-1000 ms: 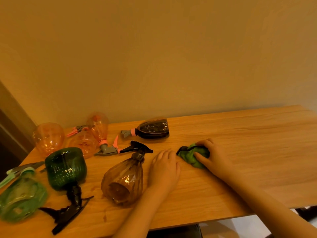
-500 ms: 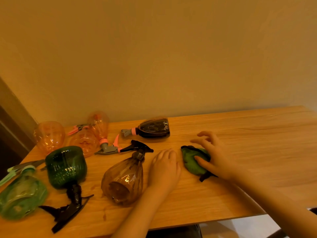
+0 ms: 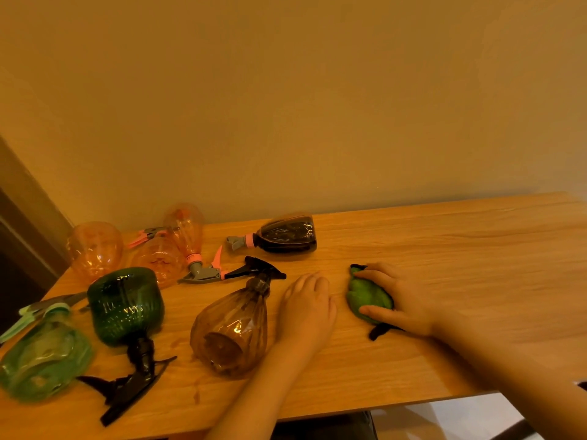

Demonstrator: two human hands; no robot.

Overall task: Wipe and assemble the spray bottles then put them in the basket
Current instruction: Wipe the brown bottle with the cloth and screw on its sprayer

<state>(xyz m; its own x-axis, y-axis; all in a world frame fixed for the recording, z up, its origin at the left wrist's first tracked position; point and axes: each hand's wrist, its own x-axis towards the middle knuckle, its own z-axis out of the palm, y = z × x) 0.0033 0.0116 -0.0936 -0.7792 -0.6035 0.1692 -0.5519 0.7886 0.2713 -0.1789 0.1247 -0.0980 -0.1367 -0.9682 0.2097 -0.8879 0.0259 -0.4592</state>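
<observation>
My right hand (image 3: 401, 298) lies over a green cloth (image 3: 368, 296) on the wooden table (image 3: 444, 249), thumb and fingers curled round the cloth's edges. My left hand (image 3: 306, 304) rests flat on the table just left of the cloth, holding nothing. A brown spray bottle (image 3: 233, 328) with a black trigger head lies on its side beside my left hand. Further left lie a dark green spray bottle (image 3: 125, 306) with a black head and a light green bottle (image 3: 43, 360). No basket is in view.
A dark bottle (image 3: 287, 234) with a grey and pink nozzle lies near the wall. Several orange bottles (image 3: 95, 249) and a grey and pink trigger head (image 3: 203, 273) crowd the back left corner. The table's front edge runs close under my forearms.
My right hand has slid the green cloth slightly toward me and closed its fingers down onto it. My left hand has stayed put.
</observation>
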